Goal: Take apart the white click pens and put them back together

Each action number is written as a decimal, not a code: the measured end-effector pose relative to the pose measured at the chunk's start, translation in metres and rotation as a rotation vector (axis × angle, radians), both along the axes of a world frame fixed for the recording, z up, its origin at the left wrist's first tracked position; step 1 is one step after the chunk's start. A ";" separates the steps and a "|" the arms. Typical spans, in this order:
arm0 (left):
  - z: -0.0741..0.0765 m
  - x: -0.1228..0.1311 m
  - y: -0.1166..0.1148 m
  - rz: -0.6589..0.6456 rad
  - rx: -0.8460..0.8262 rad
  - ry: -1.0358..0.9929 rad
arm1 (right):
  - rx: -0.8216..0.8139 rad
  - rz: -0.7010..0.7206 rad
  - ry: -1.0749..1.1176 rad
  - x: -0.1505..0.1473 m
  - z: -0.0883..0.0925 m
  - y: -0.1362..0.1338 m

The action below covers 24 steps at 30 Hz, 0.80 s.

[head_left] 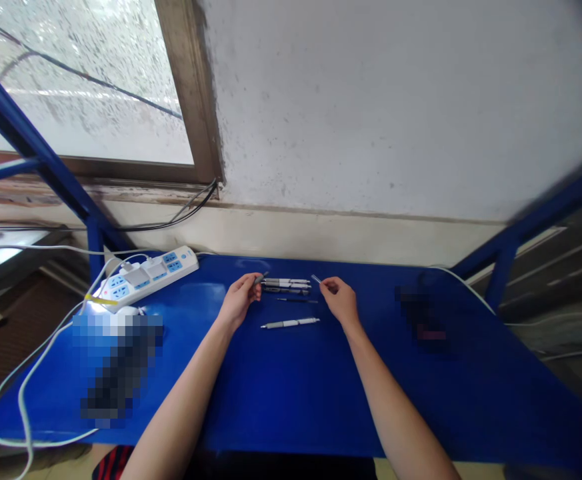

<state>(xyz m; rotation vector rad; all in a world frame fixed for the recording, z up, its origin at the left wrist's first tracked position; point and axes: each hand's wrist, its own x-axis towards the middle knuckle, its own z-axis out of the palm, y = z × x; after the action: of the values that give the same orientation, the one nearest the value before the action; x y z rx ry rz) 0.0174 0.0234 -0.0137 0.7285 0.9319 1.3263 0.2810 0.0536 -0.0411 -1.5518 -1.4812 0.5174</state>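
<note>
My left hand (239, 301) is closed, pinching a short dark grey pen part (259, 279) at the left ends of a row of pens. Between my hands several white-and-grey pens (298, 283) lie side by side on the blue tabletop, with a dark pen (291, 291) along the near side of the row. My right hand (341, 303) is also closed; its fingertips hold a slim pale pen piece (315, 279), which looks like a barrel half. A thin dark pen refill (298, 301) lies just below the row. Nearer to me rests a single white-and-grey pen (289, 324).
A white power strip (145, 283) with plugs sits at the back left of the blue table (291, 387). White cables (23, 400) loop over the left edge. Blurred dark items (121, 373) lie on the left, another (421, 317) on the right. Blue frame bars (505, 257) flank the table.
</note>
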 end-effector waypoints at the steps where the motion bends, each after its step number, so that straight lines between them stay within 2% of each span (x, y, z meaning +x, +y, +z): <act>1: -0.001 0.000 0.000 0.002 0.014 0.008 | 0.008 -0.006 -0.091 0.001 -0.002 0.000; 6: -0.003 0.001 0.001 0.016 0.067 0.090 | 0.029 0.009 -0.335 0.001 -0.007 0.001; 11: 0.000 0.001 -0.001 0.052 0.063 0.118 | 0.069 0.039 -0.259 -0.003 0.001 -0.002; 15: 0.001 0.001 -0.001 0.100 0.052 0.164 | 0.146 0.190 -0.243 -0.014 0.015 -0.009; 19: -0.001 0.000 -0.001 0.089 0.048 0.209 | 0.141 0.362 -0.365 -0.025 0.020 -0.016; 24: -0.001 0.002 0.000 0.078 0.048 0.200 | 0.069 0.429 -0.499 -0.030 0.016 -0.019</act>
<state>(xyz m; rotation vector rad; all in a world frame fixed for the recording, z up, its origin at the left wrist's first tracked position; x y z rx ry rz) 0.0190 0.0230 -0.0148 0.8818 1.1000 1.3653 0.2512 0.0343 -0.0250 -1.3656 -2.2158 0.3219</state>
